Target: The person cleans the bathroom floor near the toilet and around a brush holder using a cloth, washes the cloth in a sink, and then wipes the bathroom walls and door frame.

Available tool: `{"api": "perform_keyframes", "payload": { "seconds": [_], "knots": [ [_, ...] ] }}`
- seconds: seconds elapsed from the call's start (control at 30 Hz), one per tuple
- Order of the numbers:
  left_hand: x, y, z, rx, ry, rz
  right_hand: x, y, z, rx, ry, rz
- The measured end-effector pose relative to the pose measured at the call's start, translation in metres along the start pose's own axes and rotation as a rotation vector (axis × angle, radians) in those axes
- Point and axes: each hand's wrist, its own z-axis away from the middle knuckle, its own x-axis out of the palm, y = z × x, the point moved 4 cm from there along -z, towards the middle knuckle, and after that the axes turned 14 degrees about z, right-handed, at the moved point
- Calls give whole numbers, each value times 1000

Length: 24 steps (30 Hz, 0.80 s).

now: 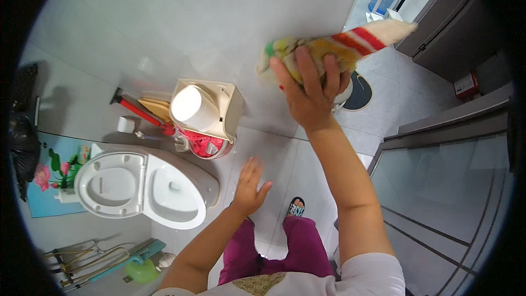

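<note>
My right hand (pixel 314 86) is raised in front of the grey wall (pixel 230 16), its fingers bent over a bunched striped cloth (pixel 324 47). One end of the cloth sticks out to the right, cream with red stripes. Whether the cloth touches the wall, I cannot tell. Lower down, my left hand (pixel 249 191) hangs above the tiled floor with nothing in it, thumb spread and fingertips slightly blurred. Nearest to it on the left are a white toilet (pixel 176 191) with its lid and seat raised and a bin lined with a red bag (pixel 205 144).
A cream wall box (pixel 234 107) carries a white cup-shaped container (pixel 197 109). Beside it is a red-handled plunger (pixel 139 111). At right stands a framed glass door (pixel 439 189); a dark mat (pixel 360 92) lies by the doorway. A squeegee mop (pixel 144 250) is at lower left.
</note>
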Motion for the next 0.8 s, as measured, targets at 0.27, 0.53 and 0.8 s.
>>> {"api": "perform_keyframes", "payload": {
  "seconds": [0.27, 0.53, 0.8],
  "knots": [
    [92, -196, 5, 50, 60, 21, 69, -47, 200, 17, 121, 178],
    [115, -388, -21, 140, 443, -10, 194, -168, 562, -361, -486, 9],
    [93, -438, -71, 38, 607, 93, 192, -169, 525, -668, -497, 295]
  ]
}}
